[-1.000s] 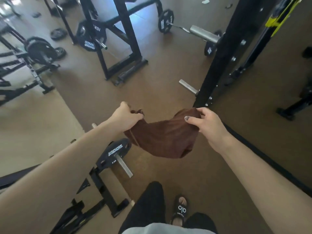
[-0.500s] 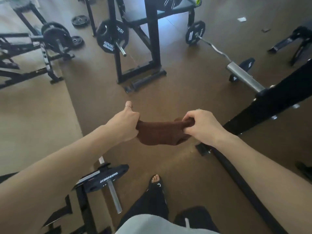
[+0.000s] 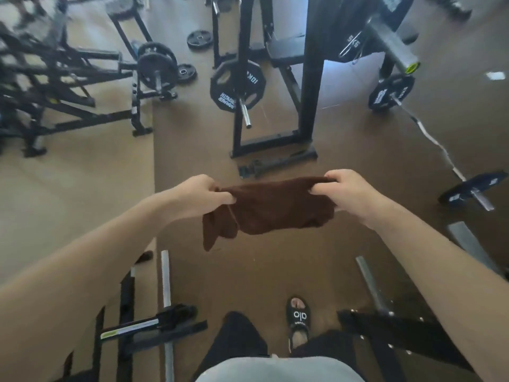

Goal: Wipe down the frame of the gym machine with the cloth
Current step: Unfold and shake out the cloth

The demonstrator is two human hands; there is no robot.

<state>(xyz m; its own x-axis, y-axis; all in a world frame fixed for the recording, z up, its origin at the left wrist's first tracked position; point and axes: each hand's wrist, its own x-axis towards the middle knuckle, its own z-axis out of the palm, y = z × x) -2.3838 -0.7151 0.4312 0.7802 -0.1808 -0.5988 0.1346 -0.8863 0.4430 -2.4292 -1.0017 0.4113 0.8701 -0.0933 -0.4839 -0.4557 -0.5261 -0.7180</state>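
Holding a brown cloth [image 3: 268, 209] stretched between both hands, out in front at about waist height and well above the brown floor [image 3: 358, 150]. Left hand [image 3: 202, 195] clenched on the cloth's left edge, fingers curled round a bunched fold, a loose corner drooping below it. Right hand [image 3: 348, 193] clenched on the right edge likewise, thumb tucked under the top hem. Cloth touching no machine, only the two hands.

Straight ahead, well beyond the cloth: black frame [image 3: 309, 78] of a plate-loaded gym machine, its base rail resting on the floor, a black weight plate [image 3: 238, 88] hanging on a steel peg at its left upright. Lying flat just in front of that base, a short black bar attachment [image 3: 278, 162]. Off to the right, a curl bar [image 3: 429, 133] running diagonally across the floor, plates at both ends. At far left, a blurred cluster of black racks [image 3: 55, 86], one carrying a round plate [image 3: 157, 63]; small loose plates on the floor near it.

Below the arms: black trouser legs, a foot in a black sandal [image 3: 297, 321] on the floor, grey shirt hem at the bottom edge. Black machine parts with steel pegs flanking the legs, one peg [image 3: 165, 279] at lower left, another [image 3: 369, 285] at lower right.
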